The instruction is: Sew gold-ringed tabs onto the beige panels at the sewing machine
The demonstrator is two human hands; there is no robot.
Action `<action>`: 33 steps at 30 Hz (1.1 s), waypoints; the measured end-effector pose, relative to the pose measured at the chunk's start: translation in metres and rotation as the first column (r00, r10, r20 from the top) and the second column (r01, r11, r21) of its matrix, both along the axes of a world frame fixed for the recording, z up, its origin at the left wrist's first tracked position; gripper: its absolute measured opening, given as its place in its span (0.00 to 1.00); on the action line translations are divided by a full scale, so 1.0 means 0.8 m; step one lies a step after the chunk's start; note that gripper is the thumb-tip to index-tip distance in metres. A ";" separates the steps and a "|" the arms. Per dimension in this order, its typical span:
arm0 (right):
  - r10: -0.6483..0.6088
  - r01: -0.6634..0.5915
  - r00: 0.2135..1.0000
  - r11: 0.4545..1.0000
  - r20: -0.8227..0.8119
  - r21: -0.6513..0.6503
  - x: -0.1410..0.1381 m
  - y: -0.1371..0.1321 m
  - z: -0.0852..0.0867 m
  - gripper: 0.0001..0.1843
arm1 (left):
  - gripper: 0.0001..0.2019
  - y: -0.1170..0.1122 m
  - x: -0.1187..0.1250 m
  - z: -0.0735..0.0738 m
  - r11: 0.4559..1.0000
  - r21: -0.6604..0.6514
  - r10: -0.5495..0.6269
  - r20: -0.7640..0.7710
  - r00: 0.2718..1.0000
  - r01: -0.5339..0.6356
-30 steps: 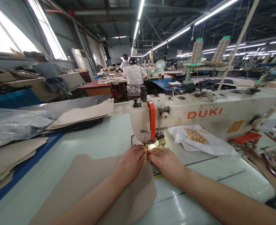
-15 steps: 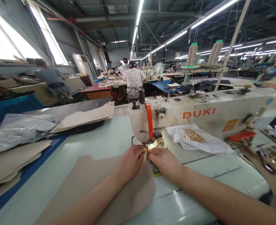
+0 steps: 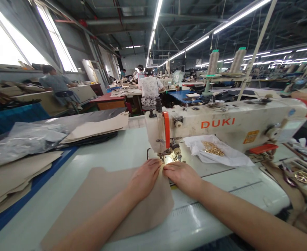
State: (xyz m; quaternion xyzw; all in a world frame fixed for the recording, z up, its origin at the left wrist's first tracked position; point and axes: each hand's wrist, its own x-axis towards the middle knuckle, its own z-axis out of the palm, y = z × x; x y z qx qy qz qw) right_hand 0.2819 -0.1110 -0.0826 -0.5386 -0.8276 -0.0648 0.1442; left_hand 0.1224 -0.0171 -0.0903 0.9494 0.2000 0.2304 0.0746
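Observation:
A beige fabric or leather panel (image 3: 109, 191) lies on the pale green sewing table, its upper right edge running under the needle area of the sewing machine (image 3: 158, 139). My left hand (image 3: 148, 176) is closed on that edge just left of the needle, fingers together. On the other side, my right hand (image 3: 181, 177) pinches the same edge with bent fingers, its fingertips almost touching those of the left. The machine's small lamp lights the spot between them. My fingers hide the needle tip and most of the stitch line.
White wrapping with small gold metal pieces (image 3: 213, 148) rests beneath the machine arm. Stacked beige panels (image 3: 15, 181) and a clear plastic bag (image 3: 30, 141) lie at left. Thread cones (image 3: 213, 62) stand behind. A tray with gold rings (image 3: 302, 176) sits right. Co-workers sit farther back.
The camera view has shifted slightly, so the machine and table sit a little differently. Both hands stay closed on the panel's edge by the needle, with little visible movement.

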 end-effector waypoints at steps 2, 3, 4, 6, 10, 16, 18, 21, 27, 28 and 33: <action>0.013 -0.013 1.000 1.000 -0.006 -0.010 0.000 0.001 0.000 0.06 | 0.14 0.001 0.000 -0.002 0.999 0.033 -0.017 -0.014 1.000 0.017; 0.017 -0.017 1.000 1.000 -0.005 -0.018 0.000 0.002 0.000 0.06 | 0.14 0.001 0.000 -0.002 0.999 0.048 -0.022 -0.025 0.999 0.024; 0.019 -0.019 1.000 1.000 -0.003 -0.025 0.001 0.002 0.000 0.05 | 0.14 0.001 0.000 -0.002 0.998 0.060 -0.026 -0.039 0.999 0.029; 0.024 -0.023 1.000 0.999 0.004 -0.035 0.001 0.003 0.001 0.05 | 0.14 0.000 0.000 0.000 0.997 0.074 -0.027 -0.056 0.998 0.031; 0.026 -0.025 1.000 0.998 0.014 -0.049 0.001 0.004 0.003 0.06 | 0.14 -0.003 0.002 0.005 0.998 0.064 -0.020 -0.063 0.998 0.024; 0.036 -0.036 0.999 0.999 -0.004 -0.040 0.001 0.006 0.004 0.07 | 0.14 0.000 0.005 0.006 0.997 0.065 -0.036 -0.026 0.999 0.037; 0.039 -0.039 0.999 0.999 -0.012 -0.026 0.002 0.008 0.003 0.07 | 0.14 0.001 0.006 0.007 0.999 0.044 -0.027 -0.005 1.000 0.027; 0.036 -0.037 0.999 0.999 -0.010 -0.013 0.002 0.010 0.003 0.07 | 0.14 0.001 0.007 0.010 0.999 0.033 -0.023 0.015 1.000 0.022; 0.021 -0.021 1.000 0.999 0.004 -0.035 0.001 0.011 0.008 0.08 | 0.14 0.000 0.010 0.014 0.999 0.023 -0.024 0.027 0.999 0.023; 0.022 -0.022 1.000 0.999 0.005 -0.032 0.001 0.011 0.009 0.08 | 0.14 0.001 0.010 0.014 1.000 0.021 -0.020 0.021 1.000 0.020; 0.022 -0.021 1.000 0.999 0.015 -0.038 0.000 0.010 0.010 0.07 | 0.13 0.005 0.009 0.007 0.999 0.040 -0.018 0.009 1.000 0.018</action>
